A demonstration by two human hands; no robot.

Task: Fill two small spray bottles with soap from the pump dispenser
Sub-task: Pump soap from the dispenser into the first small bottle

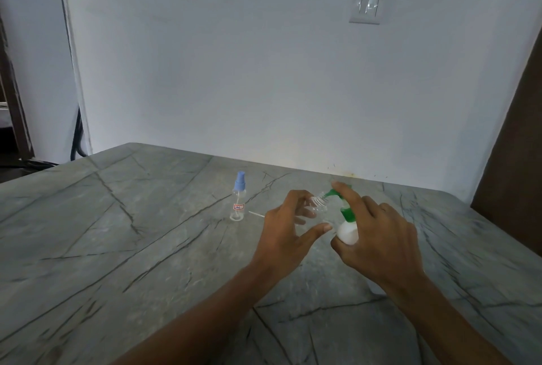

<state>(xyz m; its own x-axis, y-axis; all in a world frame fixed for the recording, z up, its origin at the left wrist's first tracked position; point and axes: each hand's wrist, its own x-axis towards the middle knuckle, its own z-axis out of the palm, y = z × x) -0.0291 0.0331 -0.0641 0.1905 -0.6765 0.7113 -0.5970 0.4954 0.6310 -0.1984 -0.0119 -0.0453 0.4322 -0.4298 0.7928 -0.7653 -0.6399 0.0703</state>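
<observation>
Pump dispenser [347,232] is sitting in the right hand's [381,235] grip near the table's [117,247] far edge, forefinger lying on its green head. The left hand [281,226] is holding the uncapped spray bottle [319,206] tilted, with its mouth at the nozzle. The first fill seems to be only starting. The blue-capped bottle [238,203] is standing to the left, apparently empty.

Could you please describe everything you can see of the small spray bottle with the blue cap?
The spray bottle is small, slim and clear, probably plastic, with a pale blue spray top fitted and a white, red-edged label on its body. A white tube curls at its base, and it looks empty. It stands upright on the grey veined table, to the left of the left hand. Only the table touches it.
</observation>
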